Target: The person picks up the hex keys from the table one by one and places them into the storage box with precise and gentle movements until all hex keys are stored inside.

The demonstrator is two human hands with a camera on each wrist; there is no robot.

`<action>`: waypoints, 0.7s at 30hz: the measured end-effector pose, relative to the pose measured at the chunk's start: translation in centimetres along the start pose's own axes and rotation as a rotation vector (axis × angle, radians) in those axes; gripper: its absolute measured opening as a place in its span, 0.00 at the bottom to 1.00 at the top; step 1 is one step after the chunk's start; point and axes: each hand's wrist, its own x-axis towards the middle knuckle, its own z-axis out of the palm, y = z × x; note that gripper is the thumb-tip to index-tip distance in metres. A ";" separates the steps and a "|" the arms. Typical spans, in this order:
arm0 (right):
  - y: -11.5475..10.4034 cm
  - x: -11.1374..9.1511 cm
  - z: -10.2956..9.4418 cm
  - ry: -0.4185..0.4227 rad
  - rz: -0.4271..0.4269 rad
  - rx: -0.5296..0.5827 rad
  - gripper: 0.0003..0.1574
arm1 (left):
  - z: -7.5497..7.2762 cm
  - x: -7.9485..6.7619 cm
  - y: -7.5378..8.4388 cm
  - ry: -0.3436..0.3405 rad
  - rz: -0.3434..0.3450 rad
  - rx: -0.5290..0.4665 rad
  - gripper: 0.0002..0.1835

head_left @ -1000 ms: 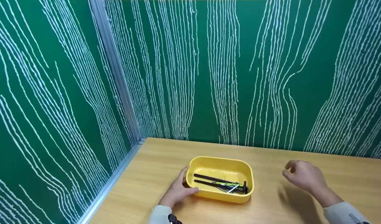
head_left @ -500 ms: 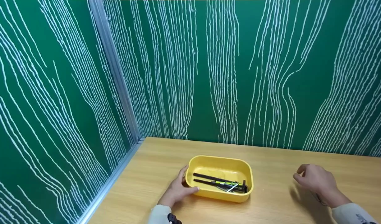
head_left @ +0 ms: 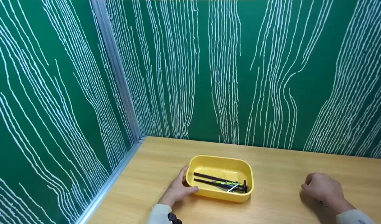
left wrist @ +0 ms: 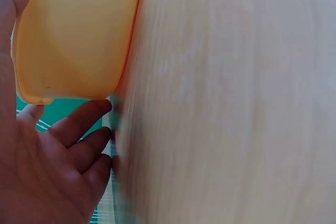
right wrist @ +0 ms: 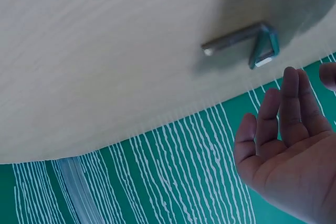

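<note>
My left hand (head_left: pixel 177 190) holds the left end of a yellow plastic box (head_left: pixel 220 196), its thumb at the near rim and other fingers around the outer wall. In the left wrist view, the box (left wrist: pixel 79 40) is close to the thumb and fingertips. Inside lie black hex keys (head_left: pixel 209 184) and a few small yellow-green and silver pieces, too jumbled to tell apart. My right hand (head_left: pixel 324 188) is low over the table at right. Close to its fingertips in the right wrist view is a small bent dark metal piece (right wrist: pixel 236 39), apart from the loosely extended fingers.
A wood-grain table (head_left: pixel 271 174) spans the front. Green panels (head_left: pixel 203 93) with wavy white lines stand behind it and on the left, joined by a grey metal post (head_left: pixel 116 65). A tiny pale speck (head_left: pixel 263 189) lies right of the box.
My right hand has moved right, toward the near side and lower, away from the box. My left hand and the box have stayed in place.
</note>
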 end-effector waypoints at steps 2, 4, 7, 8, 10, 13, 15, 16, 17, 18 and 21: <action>0.3 0.1 0.2 -0.015 0.001 0.002 0.18 | 0.0 0.0 0.1 -0.004 0.004 -0.002 0.53; 0.7 0.2 0.3 -0.034 0.000 0.005 0.17 | -0.1 -0.1 0.1 -0.010 0.007 0.002 0.53; 1.1 0.3 0.6 -0.037 -0.016 -0.005 0.15 | -0.1 -0.1 0.2 -0.008 0.015 0.004 0.54; 1.1 0.3 0.6 -0.036 -0.023 -0.009 0.13 | -0.1 -0.2 0.2 -0.007 0.013 0.007 0.54; 1.2 0.4 0.8 -0.027 -0.035 -0.016 0.11 | -0.1 -0.2 0.2 -0.005 0.016 0.005 0.54; 1.2 0.4 1.1 -0.002 -0.047 -0.028 0.10 | -0.1 -0.1 0.0 -0.010 0.030 -0.014 0.54; 1.2 0.4 1.2 0.014 -0.054 -0.033 0.09 | -0.1 0.0 0.0 -0.015 0.040 -0.020 0.54; 1.2 0.4 1.2 0.019 -0.052 -0.034 0.09 | -0.1 0.0 -0.1 -0.016 0.045 -0.022 0.54; 1.2 0.4 1.3 0.024 -0.050 -0.034 0.09 | -0.1 0.0 -0.1 -0.018 0.048 -0.025 0.54; 1.1 0.4 1.3 0.025 -0.048 -0.031 0.09 | -0.1 0.0 -0.1 -0.017 0.045 -0.022 0.54; 1.0 0.4 1.3 0.023 -0.038 -0.018 0.10 | -0.1 0.0 -0.2 -0.012 0.048 -0.024 0.54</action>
